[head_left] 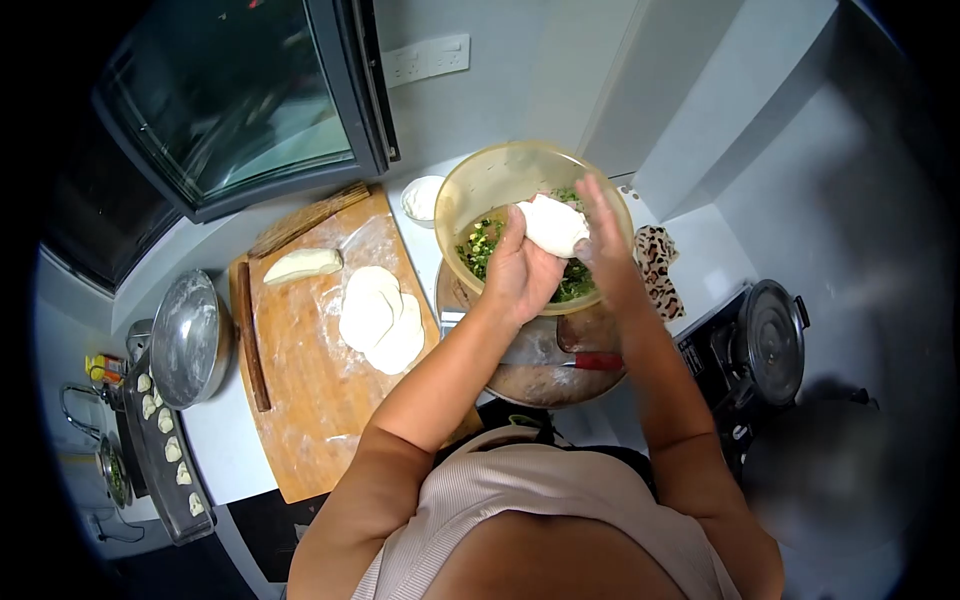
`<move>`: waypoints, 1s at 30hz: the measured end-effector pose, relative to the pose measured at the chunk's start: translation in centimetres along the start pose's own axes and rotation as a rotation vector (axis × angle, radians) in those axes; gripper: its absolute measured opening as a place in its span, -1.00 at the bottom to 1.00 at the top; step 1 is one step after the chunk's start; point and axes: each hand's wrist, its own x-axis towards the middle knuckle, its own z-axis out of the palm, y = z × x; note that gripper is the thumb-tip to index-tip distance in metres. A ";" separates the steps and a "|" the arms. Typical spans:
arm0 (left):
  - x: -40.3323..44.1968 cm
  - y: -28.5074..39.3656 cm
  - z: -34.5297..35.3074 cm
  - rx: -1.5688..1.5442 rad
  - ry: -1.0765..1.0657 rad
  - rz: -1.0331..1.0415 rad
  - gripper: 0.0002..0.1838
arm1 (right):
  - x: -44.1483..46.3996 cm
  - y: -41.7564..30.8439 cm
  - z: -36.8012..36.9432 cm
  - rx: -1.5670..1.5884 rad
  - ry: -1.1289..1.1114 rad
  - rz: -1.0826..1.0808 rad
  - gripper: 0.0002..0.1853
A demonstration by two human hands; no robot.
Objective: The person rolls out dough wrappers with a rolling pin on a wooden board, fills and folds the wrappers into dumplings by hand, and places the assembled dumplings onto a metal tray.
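My left hand (pixel 525 275) holds a white dough wrapper (pixel 555 226) with its fingers curled under it, above a large yellowish bowl (pixel 470 172). Something pinkish shows at the wrapper's upper edge. My right hand (pixel 605 240) is at the wrapper's right side, blurred, with its fingers raised and apart; whether it touches the dough is unclear. Chopped green filling (pixel 574 284) lies in the bowl beneath both hands. To the left, flat round wrappers (pixel 382 318) overlap on a floured wooden board (pixel 310 400), with a dough piece (pixel 303 265) behind them.
A rolling pin (pixel 249 335) and a straw brush (pixel 308 218) lie on the board. A metal bowl (pixel 188 340) and a tray of dumplings (pixel 165 460) stand left. A red-handled knife (pixel 597 361) lies on a round board below the bowl. A stove with a lidded pot (pixel 775 340) is right.
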 end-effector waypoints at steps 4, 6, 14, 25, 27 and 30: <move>0.0 -0.9 0.7 0.226 -0.020 0.061 -0.47 | -0.7 -1.2 3.1 0.195 0.228 0.069 -0.43; -0.1 0.4 1.3 0.649 -0.069 0.021 -0.52 | -0.9 -0.5 3.0 0.060 0.290 -0.109 -0.56; -1.2 4.0 3.0 1.556 -0.312 0.167 -0.69 | -1.9 -2.0 2.9 -0.141 0.109 -0.422 -0.67; -5.2 0.4 1.1 1.903 0.042 1.052 -0.86 | -3.2 -0.9 7.0 -0.051 0.240 -0.412 -0.69; -4.8 0.7 -0.5 1.945 0.106 1.052 -0.84 | -3.0 1.2 7.5 0.003 0.230 -0.328 -0.69; -5.0 1.6 -1.8 1.973 0.206 1.008 -0.83 | -2.9 2.1 8.9 0.055 0.207 -0.264 -0.69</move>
